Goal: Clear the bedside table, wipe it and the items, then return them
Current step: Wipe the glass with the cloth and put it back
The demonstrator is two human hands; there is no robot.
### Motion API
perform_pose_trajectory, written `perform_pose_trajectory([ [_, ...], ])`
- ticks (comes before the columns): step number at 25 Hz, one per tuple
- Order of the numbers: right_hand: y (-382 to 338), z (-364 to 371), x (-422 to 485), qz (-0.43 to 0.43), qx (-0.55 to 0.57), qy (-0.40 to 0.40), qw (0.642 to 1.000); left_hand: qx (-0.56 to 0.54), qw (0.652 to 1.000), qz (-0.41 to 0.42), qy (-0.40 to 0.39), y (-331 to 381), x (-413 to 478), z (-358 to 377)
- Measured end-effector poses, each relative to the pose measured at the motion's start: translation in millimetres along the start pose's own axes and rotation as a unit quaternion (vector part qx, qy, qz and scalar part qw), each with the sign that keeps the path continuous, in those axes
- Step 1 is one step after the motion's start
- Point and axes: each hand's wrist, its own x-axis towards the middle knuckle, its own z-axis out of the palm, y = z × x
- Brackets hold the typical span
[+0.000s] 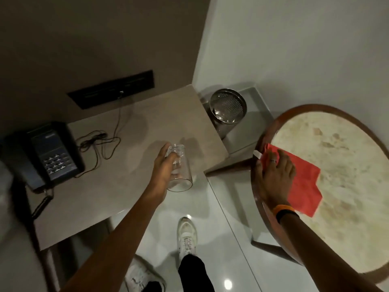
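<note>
The bedside table filled the left half of the view, its pale top bare apart from the black phone at its far-left end and the phone's cord tangled across the middle. To the right stood a round table with a dark wooden rim and a blotchy light top. Between the two, far side, sat a metal bin on the floor. A red cloth lay flat on the near-left part of the round table. My left hand had its fingers wrapped around a clear drinking glass, tipped on its side with the open mouth toward me, held over the near-right corner of the bedside table; whether it touched the top I couldn't tell. My right hand lay flat with fingers spread on the cloth, pressing on it rather than closed round it. Judged step: the glass being either lifted off or returned, can't tell which; the phone wasn't cleared. Next move would call for bunching the cloth into the right hand and bringing it to the glass, keeping a firm hold since smooth glass slips easily.
</note>
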Motion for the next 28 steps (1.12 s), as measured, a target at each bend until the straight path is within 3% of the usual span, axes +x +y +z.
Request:
perform_pose_trajectory([
  [6, 56, 27, 4, 0.140, 0.011, -0.079, 0.987, 0.027, 0.999, -0.014, -0.039, -15, 13, 32],
  [11, 54, 36, 6, 0.120, 0.004, 0.015, 0.993, -0.010, 0.999, -0.029, -0.044, -18, 14, 32],
  [14, 35, 29, 14, 0.045, 0.113, 0.029, 0.992, -0.046, 0.997, -0.028, -0.052, -18, 12, 24],
  [18, -60, -9, 8, -0.091, 0.394, 0.006, 0.915, -0.087, 0.994, 0.060, -0.030, -5, 8, 10],
  [20, -118, -19, -10, -0.082, 0.511, -0.094, 0.851, -0.096, 0.990, 0.106, -0.019, 8, 3, 3],
  [21, -143, -21, -23, -0.090, 0.542, -0.154, 0.821, -0.106, 0.987, 0.121, -0.016, 14, 1, -2],
  [24, -202, -22, -57, -0.169, 0.526, -0.241, 0.797, -0.146, 0.983, 0.106, -0.039, 26, -14, -21],
  [28, -254, -28, -67, -0.135, 0.574, -0.285, 0.755, -0.120, 0.979, 0.160, 0.043, 39, -20, -54],
])
